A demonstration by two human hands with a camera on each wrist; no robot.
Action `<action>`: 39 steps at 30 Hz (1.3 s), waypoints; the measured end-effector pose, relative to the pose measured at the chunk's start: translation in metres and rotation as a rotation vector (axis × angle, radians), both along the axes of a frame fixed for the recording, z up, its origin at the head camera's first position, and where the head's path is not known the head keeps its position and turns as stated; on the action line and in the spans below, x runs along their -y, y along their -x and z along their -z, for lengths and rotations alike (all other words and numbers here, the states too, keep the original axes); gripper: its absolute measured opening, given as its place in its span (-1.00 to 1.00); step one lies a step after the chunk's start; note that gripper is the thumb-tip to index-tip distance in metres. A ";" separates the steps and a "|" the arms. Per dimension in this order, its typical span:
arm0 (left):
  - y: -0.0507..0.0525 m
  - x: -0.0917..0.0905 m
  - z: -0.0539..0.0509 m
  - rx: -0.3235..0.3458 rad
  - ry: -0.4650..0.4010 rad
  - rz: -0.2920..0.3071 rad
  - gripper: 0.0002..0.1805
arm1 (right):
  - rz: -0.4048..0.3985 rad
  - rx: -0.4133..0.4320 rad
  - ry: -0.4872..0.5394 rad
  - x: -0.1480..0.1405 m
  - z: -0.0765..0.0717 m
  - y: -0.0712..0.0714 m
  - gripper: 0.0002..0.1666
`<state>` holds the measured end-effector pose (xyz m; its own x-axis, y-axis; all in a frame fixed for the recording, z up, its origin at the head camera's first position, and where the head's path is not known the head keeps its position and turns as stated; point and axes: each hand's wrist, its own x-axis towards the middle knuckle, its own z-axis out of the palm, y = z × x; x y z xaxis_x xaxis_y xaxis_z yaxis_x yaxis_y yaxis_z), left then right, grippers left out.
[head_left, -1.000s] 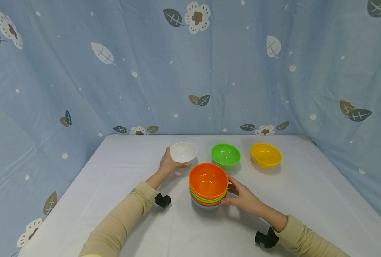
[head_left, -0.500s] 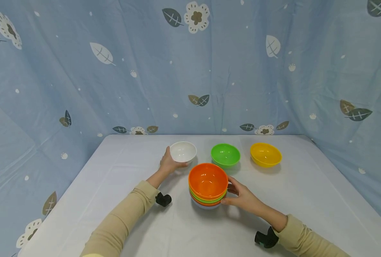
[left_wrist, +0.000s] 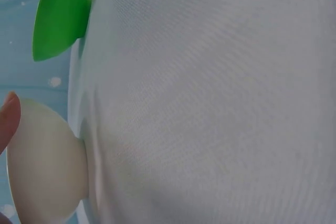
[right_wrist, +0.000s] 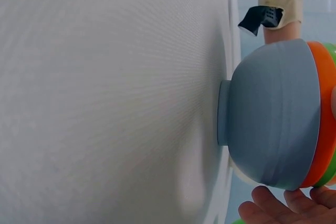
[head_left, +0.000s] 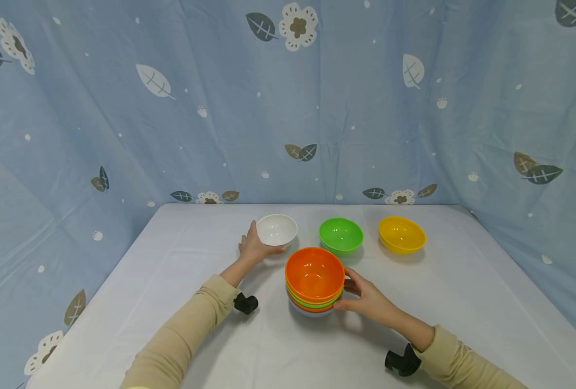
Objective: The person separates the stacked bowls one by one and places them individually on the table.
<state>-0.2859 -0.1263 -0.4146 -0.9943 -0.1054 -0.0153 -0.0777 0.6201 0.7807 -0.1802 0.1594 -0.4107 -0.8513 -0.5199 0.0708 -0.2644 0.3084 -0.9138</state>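
Note:
My left hand (head_left: 257, 248) holds the left side of a white bowl (head_left: 277, 229), thumb toward the front and fingers round the side. In the left wrist view the white bowl (left_wrist: 44, 163) rests on its foot, with a fingertip against its rim. Front and centre stands a stack of nested bowls (head_left: 314, 275), orange on top. My right hand (head_left: 367, 297) holds its right side between thumb and fingers. A blue-grey bowl (right_wrist: 275, 114) forms the bottom of the stack, its foot on the cloth, with orange and green rims above it in the right wrist view.
Behind the stack sits a green bowl (head_left: 341, 236), and a yellow bowl (head_left: 401, 235) is farther right. A white cloth (head_left: 195, 243) covers the table. Blue patterned curtain (head_left: 219, 108) hangs along the back and sides. Each wrist carries a black device (head_left: 403, 361).

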 end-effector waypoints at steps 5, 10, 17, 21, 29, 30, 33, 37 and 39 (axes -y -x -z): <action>-0.003 0.003 -0.002 -0.012 0.005 0.003 0.32 | 0.002 0.005 -0.004 0.000 -0.001 -0.001 0.00; -0.010 0.006 -0.006 -0.029 -0.005 0.018 0.31 | 0.002 0.003 -0.004 0.000 -0.001 -0.001 -0.01; -0.024 0.014 -0.012 -0.018 -0.021 0.063 0.27 | -0.001 -0.005 -0.001 0.000 0.000 -0.001 -0.01; -0.033 0.016 -0.016 0.002 -0.043 0.090 0.27 | 0.006 0.011 -0.001 0.000 -0.001 -0.002 0.00; -0.050 0.017 -0.020 0.005 -0.072 0.131 0.30 | 0.025 0.022 -0.008 0.000 -0.001 -0.002 0.01; -0.052 0.017 -0.020 0.004 -0.075 0.136 0.30 | 0.026 0.023 -0.009 0.000 -0.001 -0.002 0.01; -0.059 0.016 -0.020 0.007 -0.087 0.146 0.28 | 0.028 0.026 -0.008 0.000 0.000 -0.002 0.01; -0.067 0.016 -0.020 0.034 -0.117 0.151 0.25 | 0.027 0.028 -0.008 0.000 0.000 -0.002 0.01; -0.072 0.016 -0.020 0.056 -0.134 0.156 0.25 | 0.024 0.027 -0.006 0.000 0.000 -0.002 0.01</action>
